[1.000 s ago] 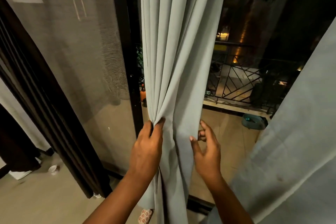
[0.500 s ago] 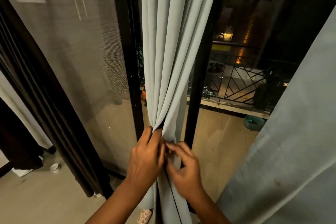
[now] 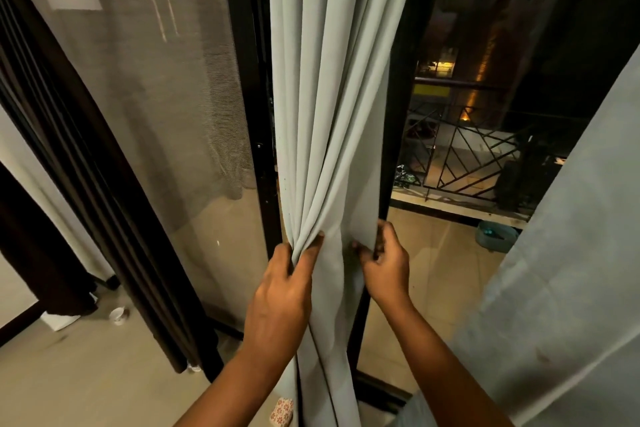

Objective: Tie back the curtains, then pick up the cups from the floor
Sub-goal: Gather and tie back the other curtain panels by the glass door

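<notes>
Now left hand (image 3: pixel 282 291) grips bunched curtain (image 3: pixel 332 114) folds; right hand (image 3: pixel 382 262) pinches its free edge; cup (image 3: pixel 118 315) on floor (image 3: pixel 86 374).

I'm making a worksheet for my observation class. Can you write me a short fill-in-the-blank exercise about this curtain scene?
1. Both hands grip the pale grey ____, left hand bunching its folds, right hand pinching its edge.
2. A small white cup lies on the ____ at the left.
3. The railing outside is seen through the ____ door.
4. The second grey curtain hangs at the ____ of the view.

Missing words: curtain; floor; glass; right
</notes>
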